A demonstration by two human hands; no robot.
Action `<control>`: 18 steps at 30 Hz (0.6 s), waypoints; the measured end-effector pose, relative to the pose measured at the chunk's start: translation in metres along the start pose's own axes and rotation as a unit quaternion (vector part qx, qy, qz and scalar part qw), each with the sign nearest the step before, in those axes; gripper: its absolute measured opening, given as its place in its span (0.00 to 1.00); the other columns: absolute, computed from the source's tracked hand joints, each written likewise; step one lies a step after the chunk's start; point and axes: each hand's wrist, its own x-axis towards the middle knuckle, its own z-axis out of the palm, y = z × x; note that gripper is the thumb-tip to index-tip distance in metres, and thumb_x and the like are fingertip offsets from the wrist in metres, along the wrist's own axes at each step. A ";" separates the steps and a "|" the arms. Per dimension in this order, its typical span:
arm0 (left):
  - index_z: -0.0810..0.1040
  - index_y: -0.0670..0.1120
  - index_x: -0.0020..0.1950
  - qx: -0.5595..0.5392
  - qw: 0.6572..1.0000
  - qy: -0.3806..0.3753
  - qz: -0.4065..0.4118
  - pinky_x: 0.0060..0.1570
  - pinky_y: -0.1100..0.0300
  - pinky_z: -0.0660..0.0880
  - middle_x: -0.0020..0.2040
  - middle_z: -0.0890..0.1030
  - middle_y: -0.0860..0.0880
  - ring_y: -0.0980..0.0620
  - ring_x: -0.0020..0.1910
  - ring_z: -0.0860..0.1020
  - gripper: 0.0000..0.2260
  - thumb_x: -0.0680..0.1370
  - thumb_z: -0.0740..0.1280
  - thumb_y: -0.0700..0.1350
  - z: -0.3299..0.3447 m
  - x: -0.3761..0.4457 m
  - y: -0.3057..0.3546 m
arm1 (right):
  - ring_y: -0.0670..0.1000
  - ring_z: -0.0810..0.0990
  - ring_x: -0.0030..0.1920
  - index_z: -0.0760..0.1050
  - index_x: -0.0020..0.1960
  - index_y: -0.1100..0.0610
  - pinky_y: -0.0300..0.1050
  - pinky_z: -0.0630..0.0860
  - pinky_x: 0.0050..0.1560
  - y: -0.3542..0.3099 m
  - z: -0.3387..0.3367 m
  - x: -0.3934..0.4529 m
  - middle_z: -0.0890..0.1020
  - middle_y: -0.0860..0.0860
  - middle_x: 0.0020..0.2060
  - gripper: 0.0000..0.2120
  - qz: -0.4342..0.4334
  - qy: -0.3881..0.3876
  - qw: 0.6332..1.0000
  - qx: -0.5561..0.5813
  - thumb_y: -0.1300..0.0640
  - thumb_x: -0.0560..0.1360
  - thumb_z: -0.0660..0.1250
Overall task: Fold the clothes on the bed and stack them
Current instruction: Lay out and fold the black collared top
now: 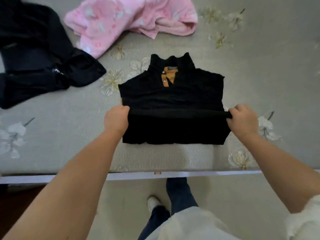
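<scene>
Grey floral bedspread [259, 66], with a black top [173, 94] laid flat near its near edge.

The top is pointed collar-far, hem-near, its long axis running away from the viewer; the lower part is doubled up, and the folded edge is gripped at each end by the left hand [116, 119] and the right hand [243, 119], fingers curled round the cloth. Bare bedspread is left open to the right and just near of the top. A pink garment [131, 19] is heaped far behind it, and dark clothes [39, 63] are bunched at far left. The bed's white edge [173, 175] is seen below.
</scene>
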 end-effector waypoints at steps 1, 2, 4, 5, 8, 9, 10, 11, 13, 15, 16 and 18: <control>0.75 0.39 0.51 0.004 1.000 0.010 0.002 0.39 0.54 0.67 0.48 0.78 0.41 0.41 0.48 0.75 0.12 0.71 0.58 0.30 -0.003 0.017 0.003 | 0.60 0.73 0.24 0.74 0.28 0.69 0.43 0.64 0.27 0.003 0.002 0.016 0.73 0.62 0.23 0.05 0.002 0.001 1.000 0.005 0.75 0.57 0.69; 0.75 0.38 0.50 0.007 1.000 0.016 0.000 0.38 0.53 0.67 0.48 0.77 0.40 0.41 0.48 0.74 0.12 0.71 0.58 0.30 -0.005 0.036 0.006 | 0.60 0.72 0.23 0.74 0.28 0.69 0.42 0.63 0.27 0.007 0.006 0.034 0.72 0.62 0.23 0.06 0.009 -0.004 1.000 0.008 0.75 0.56 0.70; 0.75 0.38 0.51 -0.002 1.000 0.020 -0.023 0.38 0.53 0.67 0.49 0.77 0.40 0.41 0.48 0.74 0.13 0.71 0.57 0.29 -0.008 0.066 0.012 | 0.61 0.73 0.25 0.75 0.31 0.70 0.43 0.61 0.28 0.016 0.015 0.068 0.74 0.64 0.25 0.04 0.035 -0.025 0.999 0.020 0.74 0.59 0.70; 0.75 0.38 0.52 -0.012 0.999 0.022 -0.035 0.40 0.52 0.67 0.49 0.76 0.40 0.40 0.49 0.74 0.13 0.71 0.57 0.29 -0.008 0.083 0.014 | 0.62 0.74 0.28 0.74 0.33 0.70 0.44 0.60 0.30 0.020 0.018 0.086 0.75 0.65 0.27 0.04 0.057 -0.038 0.997 0.024 0.73 0.62 0.69; 0.74 0.37 0.49 -0.026 0.997 0.022 -0.067 0.39 0.50 0.66 0.48 0.76 0.38 0.39 0.48 0.73 0.12 0.70 0.57 0.28 -0.004 0.125 0.019 | 0.63 0.75 0.29 0.74 0.36 0.70 0.44 0.62 0.29 0.036 0.033 0.134 0.75 0.65 0.28 0.05 0.012 -0.066 0.997 0.025 0.74 0.62 0.69; 0.74 0.36 0.47 -0.022 0.996 0.022 -0.078 0.37 0.51 0.64 0.46 0.76 0.38 0.39 0.46 0.73 0.11 0.70 0.57 0.28 -0.001 0.139 0.020 | 0.63 0.75 0.28 0.74 0.36 0.70 0.45 0.64 0.28 0.041 0.040 0.148 0.75 0.65 0.27 0.06 -0.031 -0.089 0.995 0.012 0.76 0.60 0.69; 0.74 0.36 0.45 -0.014 0.996 0.016 -0.086 0.35 0.53 0.62 0.45 0.76 0.37 0.39 0.45 0.73 0.10 0.69 0.57 0.28 0.003 0.151 0.021 | 0.63 0.76 0.30 0.75 0.38 0.70 0.46 0.66 0.29 0.046 0.047 0.161 0.76 0.65 0.29 0.07 -0.060 -0.113 0.992 -0.002 0.75 0.61 0.69; 0.73 0.36 0.45 -0.005 0.995 0.004 -0.095 0.34 0.54 0.62 0.44 0.76 0.38 0.40 0.44 0.74 0.09 0.70 0.57 0.29 0.006 0.164 0.021 | 0.63 0.77 0.33 0.75 0.41 0.70 0.47 0.67 0.31 0.050 0.053 0.174 0.77 0.65 0.32 0.06 -0.063 -0.133 0.989 -0.011 0.74 0.63 0.68; 0.73 0.37 0.44 0.003 0.995 -0.019 -0.102 0.34 0.55 0.62 0.44 0.77 0.38 0.40 0.45 0.74 0.08 0.70 0.57 0.30 0.011 0.190 0.019 | 0.64 0.78 0.38 0.76 0.44 0.70 0.47 0.65 0.34 0.057 0.064 0.199 0.79 0.65 0.37 0.07 -0.035 -0.134 0.990 0.012 0.71 0.66 0.68; 0.73 0.38 0.44 0.007 0.995 -0.027 -0.094 0.34 0.55 0.61 0.45 0.77 0.38 0.40 0.45 0.74 0.08 0.70 0.58 0.31 0.014 0.219 0.013 | 0.63 0.78 0.41 0.76 0.44 0.69 0.46 0.63 0.35 0.059 0.074 0.223 0.79 0.65 0.38 0.06 0.003 -0.125 0.991 0.039 0.68 0.67 0.68; 0.73 0.38 0.44 0.012 0.996 -0.028 -0.084 0.35 0.55 0.62 0.46 0.77 0.38 0.40 0.46 0.75 0.07 0.70 0.58 0.31 0.016 0.233 0.009 | 0.63 0.78 0.42 0.76 0.44 0.68 0.46 0.62 0.35 0.060 0.080 0.236 0.80 0.64 0.39 0.06 0.018 -0.124 0.991 0.046 0.67 0.68 0.67; 0.74 0.39 0.46 0.018 0.997 -0.037 -0.066 0.38 0.55 0.64 0.48 0.78 0.38 0.39 0.49 0.75 0.07 0.70 0.59 0.32 0.018 0.264 0.005 | 0.63 0.78 0.45 0.76 0.46 0.67 0.45 0.62 0.37 0.064 0.093 0.266 0.80 0.65 0.42 0.07 0.050 -0.144 0.987 0.057 0.65 0.69 0.66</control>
